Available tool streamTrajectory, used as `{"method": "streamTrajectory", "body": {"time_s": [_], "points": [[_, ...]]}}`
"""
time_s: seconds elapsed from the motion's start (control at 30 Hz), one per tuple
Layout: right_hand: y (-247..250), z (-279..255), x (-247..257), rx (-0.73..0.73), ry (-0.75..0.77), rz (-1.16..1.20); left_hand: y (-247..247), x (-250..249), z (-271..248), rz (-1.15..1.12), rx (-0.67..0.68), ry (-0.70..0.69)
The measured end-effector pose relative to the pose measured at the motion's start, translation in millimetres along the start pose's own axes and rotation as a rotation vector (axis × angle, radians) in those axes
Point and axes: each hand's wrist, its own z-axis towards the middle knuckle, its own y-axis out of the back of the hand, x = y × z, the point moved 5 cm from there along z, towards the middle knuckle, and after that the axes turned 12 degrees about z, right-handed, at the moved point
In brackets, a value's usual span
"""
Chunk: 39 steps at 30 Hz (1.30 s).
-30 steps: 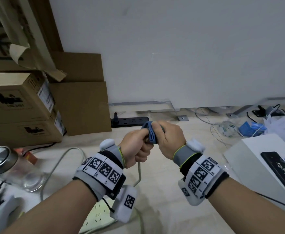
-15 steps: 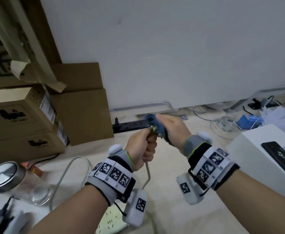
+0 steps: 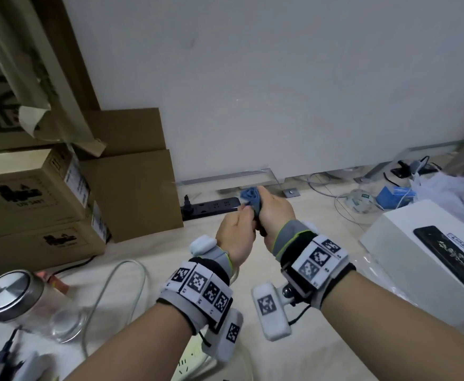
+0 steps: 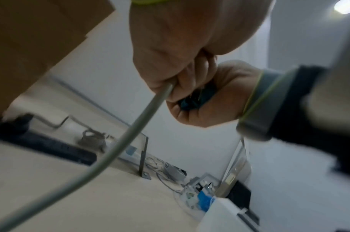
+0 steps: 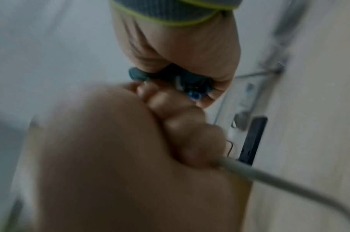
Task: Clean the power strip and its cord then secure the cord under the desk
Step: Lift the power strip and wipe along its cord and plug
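A grey cord (image 3: 107, 287) loops over the pale floor and rises into my left hand (image 3: 236, 232), which grips it in a fist. The left wrist view shows the cord (image 4: 130, 133) leaving that fist (image 4: 170, 47) downward. Just beyond it, touching, my right hand (image 3: 276, 213) holds a bunched blue cloth (image 3: 250, 198), which appears wrapped round the cord's upper end. In the right wrist view the cloth (image 5: 190, 84) sits inside the curled right hand (image 5: 180, 47). A white power strip (image 3: 189, 364) lies partly hidden under my left wrist.
A black power strip (image 3: 211, 207) lies along the white panel (image 3: 280, 92). Stacked cardboard boxes (image 3: 32, 202) stand left, with a metal-lidded glass jar (image 3: 13, 298) in front of them. A white box (image 3: 390, 243) carrying a black device sits right, with loose cables and a blue packet (image 3: 390, 195) behind.
Both hands have lifted and moved away from me, toward the panel. The right hand with the cloth slid ahead along the cord, and the left fist has closed up behind it again.
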Motion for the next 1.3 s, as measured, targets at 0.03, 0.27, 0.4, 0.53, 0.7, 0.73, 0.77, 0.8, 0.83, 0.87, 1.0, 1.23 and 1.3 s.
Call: {"method": "streamTrajectory", "body": {"time_s": [0.03,0.27,0.4,0.53,0.7,0.73,0.77,0.8,0.83,0.87,1.0,1.23,1.3], "points": [[-2,0,1,-0.006,-0.099,0.13,2,-1,0,0.083,-0.026,-0.084],[-9,-12,17,0.28,0.102,-0.086,5,-9,-4,0.553,-0.018,-0.372],[0,-18,11,0.274,0.341,-0.393,4,-3,-6,0.762,-0.032,-0.463],[5,-7,10,0.161,0.177,-0.385,4,1,-9,0.881,-0.01,-0.491],[8,-13,6,0.073,-0.275,0.184,1,-9,-14,1.163,0.008,-0.484],[7,-12,9,0.094,-0.283,0.327,3,-11,-14,1.178,0.003,-0.487],[8,-13,14,0.101,-0.275,0.469,6,-13,-12,1.179,-0.002,-0.479],[8,-12,18,0.11,-0.244,0.559,8,-13,-11,1.179,-0.008,-0.467],[10,-14,21,0.131,-0.171,0.545,10,-14,-9,1.193,-0.015,-0.455],[12,-17,24,0.169,-0.051,0.388,11,-15,-7,1.217,-0.022,-0.441],[2,-41,27,0.422,0.485,-0.228,10,-26,-10,1.044,-0.009,-0.462],[14,-25,36,0.291,0.412,-0.304,8,-16,-18,0.945,0.016,-0.684],[16,-20,33,0.248,0.273,-0.23,6,-14,-17,1.029,0.009,-0.656]]}}
